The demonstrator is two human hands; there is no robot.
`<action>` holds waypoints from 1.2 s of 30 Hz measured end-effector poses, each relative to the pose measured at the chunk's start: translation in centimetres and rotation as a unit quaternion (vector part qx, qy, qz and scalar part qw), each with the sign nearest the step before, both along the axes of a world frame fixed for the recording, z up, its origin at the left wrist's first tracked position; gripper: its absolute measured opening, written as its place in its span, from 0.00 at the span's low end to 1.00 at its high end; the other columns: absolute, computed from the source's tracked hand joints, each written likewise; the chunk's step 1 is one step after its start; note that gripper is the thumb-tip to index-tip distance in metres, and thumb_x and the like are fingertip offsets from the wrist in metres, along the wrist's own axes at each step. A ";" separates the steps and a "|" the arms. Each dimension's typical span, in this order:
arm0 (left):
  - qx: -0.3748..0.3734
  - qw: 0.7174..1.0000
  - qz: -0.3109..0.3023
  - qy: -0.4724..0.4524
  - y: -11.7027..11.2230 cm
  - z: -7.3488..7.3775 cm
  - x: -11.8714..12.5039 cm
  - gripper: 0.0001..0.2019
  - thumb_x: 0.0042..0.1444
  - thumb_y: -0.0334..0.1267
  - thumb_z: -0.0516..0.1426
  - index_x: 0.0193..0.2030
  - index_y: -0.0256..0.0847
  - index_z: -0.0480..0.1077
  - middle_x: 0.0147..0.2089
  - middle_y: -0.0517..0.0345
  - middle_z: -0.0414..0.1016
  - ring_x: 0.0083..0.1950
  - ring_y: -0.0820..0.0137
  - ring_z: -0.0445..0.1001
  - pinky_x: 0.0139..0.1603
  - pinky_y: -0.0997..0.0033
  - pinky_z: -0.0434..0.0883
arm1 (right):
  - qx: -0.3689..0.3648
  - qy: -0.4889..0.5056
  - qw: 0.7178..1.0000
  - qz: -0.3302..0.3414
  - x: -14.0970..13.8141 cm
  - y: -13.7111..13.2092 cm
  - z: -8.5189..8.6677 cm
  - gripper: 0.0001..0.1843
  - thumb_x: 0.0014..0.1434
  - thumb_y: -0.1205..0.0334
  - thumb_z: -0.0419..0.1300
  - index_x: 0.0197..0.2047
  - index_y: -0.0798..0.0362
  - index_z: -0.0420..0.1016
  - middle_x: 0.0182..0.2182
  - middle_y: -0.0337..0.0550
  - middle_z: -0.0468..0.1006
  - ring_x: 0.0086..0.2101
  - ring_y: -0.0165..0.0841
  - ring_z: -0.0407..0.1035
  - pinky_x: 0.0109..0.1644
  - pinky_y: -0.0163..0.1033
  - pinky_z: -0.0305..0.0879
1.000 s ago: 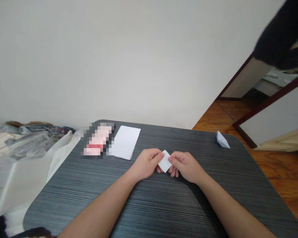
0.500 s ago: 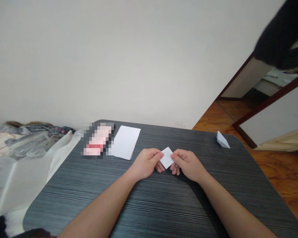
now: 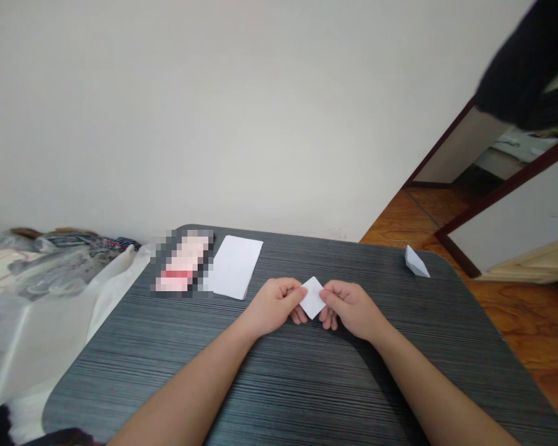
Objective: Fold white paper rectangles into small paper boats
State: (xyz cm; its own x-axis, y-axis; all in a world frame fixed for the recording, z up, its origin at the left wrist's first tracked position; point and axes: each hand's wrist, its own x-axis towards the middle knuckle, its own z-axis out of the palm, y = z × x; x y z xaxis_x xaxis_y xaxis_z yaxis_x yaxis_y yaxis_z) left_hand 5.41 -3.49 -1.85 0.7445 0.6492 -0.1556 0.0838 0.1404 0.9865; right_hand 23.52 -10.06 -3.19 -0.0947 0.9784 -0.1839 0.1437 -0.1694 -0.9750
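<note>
White paper, head cam (only view): small white paper square [image 3: 312, 298], prob folded, is sitting turned as a diamond betw. the bare left hand [image 3: 272, 306] and bare right hand [image 3: 356, 313], approx. mid-table. One corner's pointing away from the body, one toward it, other two running into the grips L and R.

Key relation: paper's lying directly betw. the two sets of fingertips, touching both; neither hand's nearer. No clear long axis, sides looking abt equal.

L fingers: closed, thumb pressing on top near the L corner, index curling at the edge, others tucking under. R fingers: same, mirrored, thumb on R corner. Both pinching the paper; undersides hidden, so can't tell exact finger placement beneath. Also can't tell if paper's touching the dark grey wood-grain table [image 3: 279, 384] or held just above.

Rest: flat white rectangular paper sheets [image 3: 236, 266] are lying beyond L hand, a pixelated pink-and-red item [image 3: 183, 260] just beside them, further L. Angular folded white paper shape [image 3: 416, 262] is resting near the far R corner, well apart from R hand.
</note>
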 end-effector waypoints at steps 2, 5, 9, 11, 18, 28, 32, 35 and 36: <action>0.005 1.000 -0.003 0.000 -0.1 -0.1 0.0 0.15 0.58 0.46 0.51 0.34 0.33 0.68 0.24 0.54 0.73 0.23 0.74 0.71 0.24 0.75 0.69 | -0.005 0.002 1.000 0.009 -0.2 0.0 0.0 0.16 0.62 0.55 0.52 0.27 0.56 0.66 0.18 0.39 0.74 0.16 0.26 0.67 0.17 0.29 0.61; 0.018 1.000 -0.004 0.006 -0.1 -0.1 0.0 0.15 0.59 0.46 0.51 0.32 0.33 0.67 0.24 0.55 0.73 0.22 0.75 0.70 0.24 0.76 0.68 | -0.003 -0.006 1.000 0.028 -0.3 -0.1 -0.1 0.15 0.62 0.56 0.51 0.27 0.55 0.66 0.18 0.39 0.74 0.16 0.27 0.67 0.18 0.30 0.61; 0.022 1.000 0.010 0.009 0.1 -0.3 0.0 0.15 0.59 0.46 0.51 0.31 0.34 0.66 0.22 0.56 0.72 0.21 0.75 0.69 0.23 0.76 0.67 | 0.054 -0.022 0.998 0.021 0.0 -0.2 -0.3 0.07 0.61 0.62 0.53 0.42 0.53 0.66 0.23 0.36 0.73 0.20 0.27 0.68 0.20 0.30 0.61; 0.022 0.999 0.023 0.006 0.1 -0.3 -0.1 0.15 0.59 0.46 0.51 0.31 0.34 0.66 0.22 0.56 0.72 0.21 0.75 0.69 0.22 0.76 0.67 | 0.088 -0.019 0.996 0.022 0.2 -0.4 -0.3 0.13 0.59 0.65 0.55 0.48 0.50 0.62 0.26 0.36 0.73 0.24 0.28 0.69 0.23 0.31 0.62; 0.000 0.999 0.034 -0.010 0.1 0.1 -0.1 0.14 0.58 0.45 0.52 0.30 0.35 0.65 0.23 0.56 0.73 0.20 0.75 0.70 0.21 0.77 0.67 | 0.169 -0.116 0.977 0.052 0.6 -0.4 -0.2 0.08 0.57 0.65 0.59 0.41 0.50 0.68 0.36 0.41 0.72 0.32 0.30 0.68 0.35 0.36 0.64; -0.003 1.000 0.001 -0.011 0.1 0.3 -0.1 0.15 0.58 0.44 0.51 0.31 0.33 0.68 0.24 0.52 0.75 0.22 0.74 0.71 0.23 0.76 0.67 | 0.235 -0.180 0.954 0.048 0.6 -0.2 0.8 0.05 0.60 0.65 0.55 0.34 0.52 0.72 0.27 0.39 0.71 0.29 0.30 0.66 0.34 0.35 0.60; 0.017 1.000 -0.020 0.001 0.1 0.1 -0.2 0.17 0.59 0.44 0.50 0.33 0.32 0.72 0.25 0.51 0.76 0.22 0.74 0.70 0.24 0.76 0.67 | 0.236 -0.207 0.949 0.018 0.4 -0.2 1.0 0.07 0.61 0.64 0.54 0.32 0.53 0.71 0.25 0.39 0.71 0.27 0.30 0.65 0.33 0.35 0.60; 0.029 0.999 -0.024 0.007 0.1 0.2 -0.3 0.18 0.59 0.45 0.50 0.33 0.31 0.73 0.26 0.50 0.76 0.23 0.74 0.70 0.25 0.76 0.67 | 0.229 -0.226 0.947 0.004 0.2 -0.1 1.0 0.07 0.61 0.64 0.54 0.32 0.52 0.71 0.24 0.39 0.71 0.26 0.30 0.65 0.32 0.35 0.59; 0.032 0.999 -0.024 0.009 0.1 0.2 -0.2 0.19 0.59 0.45 0.50 0.33 0.31 0.74 0.26 0.50 0.76 0.22 0.74 0.70 0.24 0.76 0.67 | 0.226 -0.230 0.946 0.001 0.1 -0.1 1.0 0.08 0.61 0.63 0.53 0.32 0.52 0.71 0.23 0.39 0.71 0.26 0.30 0.65 0.32 0.35 0.59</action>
State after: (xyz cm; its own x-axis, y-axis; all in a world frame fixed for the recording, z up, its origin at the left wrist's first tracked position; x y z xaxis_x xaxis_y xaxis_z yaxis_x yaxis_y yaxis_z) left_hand 5.17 -3.40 -1.63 0.7722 0.6222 -0.1289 0.1064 0.0734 0.9916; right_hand 23.67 -10.20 -2.16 -0.1087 0.9668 0.2315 0.5713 0.2513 -0.7813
